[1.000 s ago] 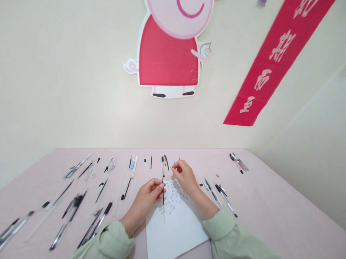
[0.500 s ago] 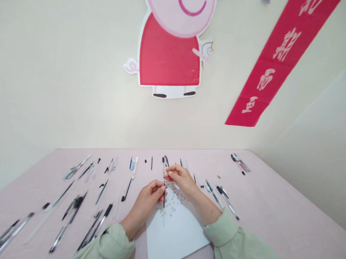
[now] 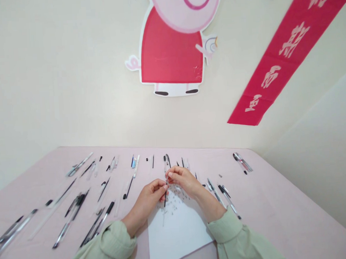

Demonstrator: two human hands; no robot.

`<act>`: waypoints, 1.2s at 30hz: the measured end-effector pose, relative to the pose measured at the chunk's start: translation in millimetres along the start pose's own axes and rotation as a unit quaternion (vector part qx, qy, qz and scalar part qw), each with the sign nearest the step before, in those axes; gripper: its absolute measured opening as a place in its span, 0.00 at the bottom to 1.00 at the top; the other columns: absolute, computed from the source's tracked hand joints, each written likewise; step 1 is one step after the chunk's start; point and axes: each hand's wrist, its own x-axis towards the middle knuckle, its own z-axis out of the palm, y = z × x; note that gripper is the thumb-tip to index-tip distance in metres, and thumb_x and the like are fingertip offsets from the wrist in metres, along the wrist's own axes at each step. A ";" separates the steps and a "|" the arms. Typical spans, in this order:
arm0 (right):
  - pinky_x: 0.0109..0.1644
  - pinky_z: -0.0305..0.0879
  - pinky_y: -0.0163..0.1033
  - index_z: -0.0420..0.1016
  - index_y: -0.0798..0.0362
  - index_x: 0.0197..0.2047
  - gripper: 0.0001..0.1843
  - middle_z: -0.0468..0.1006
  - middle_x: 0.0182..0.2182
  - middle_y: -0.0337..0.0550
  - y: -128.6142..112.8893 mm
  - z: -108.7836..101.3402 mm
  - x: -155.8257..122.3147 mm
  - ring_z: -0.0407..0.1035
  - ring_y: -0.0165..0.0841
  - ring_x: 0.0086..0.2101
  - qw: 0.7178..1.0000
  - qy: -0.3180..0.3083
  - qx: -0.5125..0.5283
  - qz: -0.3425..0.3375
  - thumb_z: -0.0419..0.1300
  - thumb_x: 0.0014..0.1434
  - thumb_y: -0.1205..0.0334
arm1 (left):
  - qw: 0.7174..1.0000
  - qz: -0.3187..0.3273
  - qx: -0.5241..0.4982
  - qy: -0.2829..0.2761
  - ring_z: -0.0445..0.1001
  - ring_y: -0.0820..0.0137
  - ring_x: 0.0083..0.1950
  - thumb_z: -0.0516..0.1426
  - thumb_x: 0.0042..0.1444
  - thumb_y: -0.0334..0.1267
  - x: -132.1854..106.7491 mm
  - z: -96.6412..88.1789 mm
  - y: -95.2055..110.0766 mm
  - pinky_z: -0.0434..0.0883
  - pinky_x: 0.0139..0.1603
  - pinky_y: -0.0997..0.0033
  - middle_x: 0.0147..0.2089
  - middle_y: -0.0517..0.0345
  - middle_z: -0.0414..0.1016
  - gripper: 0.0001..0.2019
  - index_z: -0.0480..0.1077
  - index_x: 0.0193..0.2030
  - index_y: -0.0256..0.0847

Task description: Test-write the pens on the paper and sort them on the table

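Observation:
My left hand [image 3: 152, 196] pinches a slim pen refill [image 3: 165, 201], its dark ink section pointing down over the paper and its lower end clear. Close against it, my right hand [image 3: 185, 180] has its thumb and fingertips pressed together at the refill's upper end. Whatever sits between those right fingertips is too small to make out. Beneath both hands lies a white sheet of paper [image 3: 179, 238], with many tiny grey pieces [image 3: 172, 208] scattered on its upper half.
Taken-apart pens, caps and refills lie across the pink tablecloth [image 3: 284, 216], including a black-capped pen [image 3: 106, 217] at left. To the right are clear pens [image 3: 228, 200] and a small bunch of pens [image 3: 242, 162]. A wall stands behind the table.
My right fingertips have come down closer to my left ones at the refill's upper end. The whole view has shifted slightly.

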 end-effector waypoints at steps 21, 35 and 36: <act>0.35 0.63 0.34 0.73 0.55 0.29 0.16 0.74 0.25 0.36 3.0 1.7 -2.2 0.67 0.26 0.26 0.998 -0.049 -0.018 0.035 0.68 0.46 0.51 | 1.000 0.006 0.003 -0.007 0.62 0.74 0.24 0.59 0.51 0.48 3.3 -4.1 -10.8 0.58 0.28 0.74 0.21 0.66 0.64 0.13 0.70 0.30 0.39; 0.36 0.57 0.34 0.74 0.51 0.36 0.07 0.71 0.36 0.41 5.7 -62.0 8.6 0.67 0.30 0.34 0.795 0.255 -0.547 -0.065 0.54 0.59 0.65 | 1.000 -0.009 -0.023 0.013 0.63 0.75 0.25 0.60 0.49 0.44 -0.3 0.3 -5.6 0.60 0.29 0.74 0.25 0.64 0.67 0.10 0.70 0.31 0.39; 0.35 0.55 0.33 0.73 0.51 0.37 0.06 0.71 0.36 0.40 8.1 -62.1 8.6 0.67 0.30 0.34 0.783 0.256 -0.564 -0.054 0.54 0.59 0.65 | 1.000 -0.008 -0.023 0.013 0.63 0.75 0.25 0.60 0.49 0.44 0.0 0.3 -6.2 0.60 0.29 0.74 0.25 0.63 0.68 0.10 0.70 0.31 0.39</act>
